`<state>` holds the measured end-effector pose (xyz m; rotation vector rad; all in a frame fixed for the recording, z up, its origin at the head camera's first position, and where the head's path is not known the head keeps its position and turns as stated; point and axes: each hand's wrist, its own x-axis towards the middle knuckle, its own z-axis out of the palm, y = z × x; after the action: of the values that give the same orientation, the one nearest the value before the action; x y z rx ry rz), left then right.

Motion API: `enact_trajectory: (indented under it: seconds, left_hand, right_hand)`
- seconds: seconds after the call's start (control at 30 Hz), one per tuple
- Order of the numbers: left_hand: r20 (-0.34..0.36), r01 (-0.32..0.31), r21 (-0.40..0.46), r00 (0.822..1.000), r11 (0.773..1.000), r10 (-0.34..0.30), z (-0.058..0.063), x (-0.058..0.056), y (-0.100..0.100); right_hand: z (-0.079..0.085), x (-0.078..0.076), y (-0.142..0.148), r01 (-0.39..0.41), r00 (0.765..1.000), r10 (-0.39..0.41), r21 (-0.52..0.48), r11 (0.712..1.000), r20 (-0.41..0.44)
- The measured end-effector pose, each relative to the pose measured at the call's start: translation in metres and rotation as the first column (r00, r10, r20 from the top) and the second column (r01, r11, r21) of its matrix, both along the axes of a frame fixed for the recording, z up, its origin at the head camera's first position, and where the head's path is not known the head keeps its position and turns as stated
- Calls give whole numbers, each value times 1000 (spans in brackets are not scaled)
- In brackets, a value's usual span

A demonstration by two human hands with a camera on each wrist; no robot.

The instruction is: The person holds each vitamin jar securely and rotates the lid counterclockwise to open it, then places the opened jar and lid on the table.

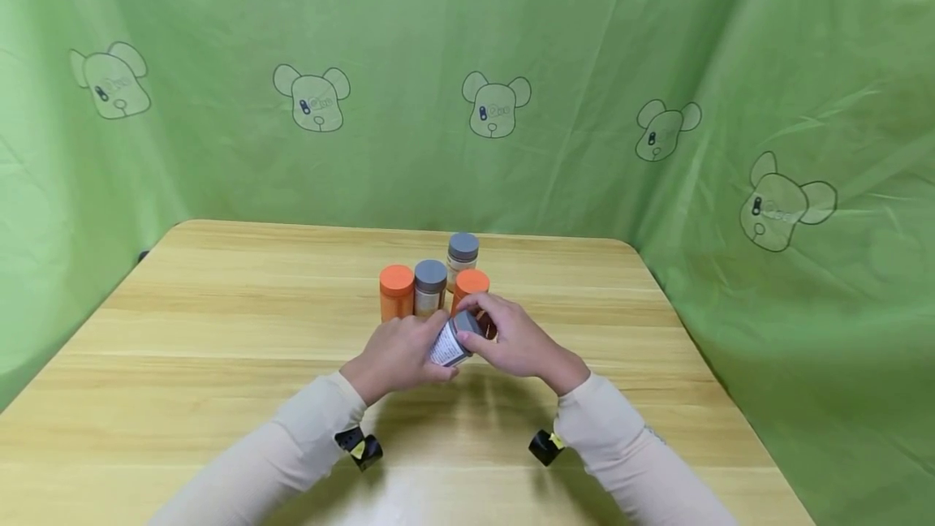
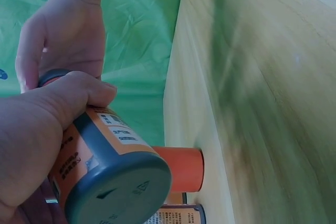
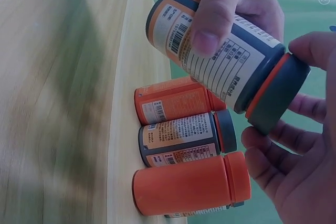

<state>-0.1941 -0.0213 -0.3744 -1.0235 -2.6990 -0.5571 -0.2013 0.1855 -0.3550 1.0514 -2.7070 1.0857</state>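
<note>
My left hand (image 1: 400,354) grips the body of a dark grey supplement bottle (image 3: 223,61) with an orange and white printed label. It is held tilted above the wooden table, its base (image 2: 123,195) turned toward the left wrist camera. The left thumb lies across the label. At the other end, my right hand (image 1: 522,341) holds the dark grey cap (image 3: 278,93) between thumb and fingers. A thin orange ring shows between cap and body in the right wrist view. Just beyond the hands stand an orange bottle (image 1: 397,299), a grey-capped bottle (image 1: 430,278) and another orange-capped bottle (image 1: 471,281).
Another grey-capped bottle (image 1: 463,250) stands farther back in the group. The light wooden table (image 1: 219,331) spreads out around the bottles. A green curtain (image 1: 409,15) printed with bear heads hangs behind the table and along its sides.
</note>
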Motion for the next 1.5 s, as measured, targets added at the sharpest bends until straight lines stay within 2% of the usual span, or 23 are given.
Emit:
enact_trajectory:
  seconds: [0.23,0.63,0.97,1.1,1.33,1.5]
  left_hand:
    - [5,2,4,1000,1000,-2,1,1,-1]
    - [9,3,-3,1000,1000,-3,-2,0,-2]
    - [-5,2,-2,1000,1000,-2,-3,0,-2]
    - [-13,3,-3,1000,1000,-3,-2,-1,-2]
    - [-20,3,-11,1000,1000,-4,-2,0,-1]
    - [-24,-2,-15,1000,1000,1,-2,1,-1]
  right_hand:
    - [0,-1,2,-47,997,47,-9,999,-54]
    - [-2,0,-2,16,1000,-16,11,1000,5]
    - [-3,-1,1,-54,998,53,-25,998,-30]
    - [-3,-2,1,-55,998,54,-25,998,-45]
    - [-4,-1,0,-8,1000,8,8,1000,25]
    - [-4,0,1,-19,999,19,-18,1000,36]
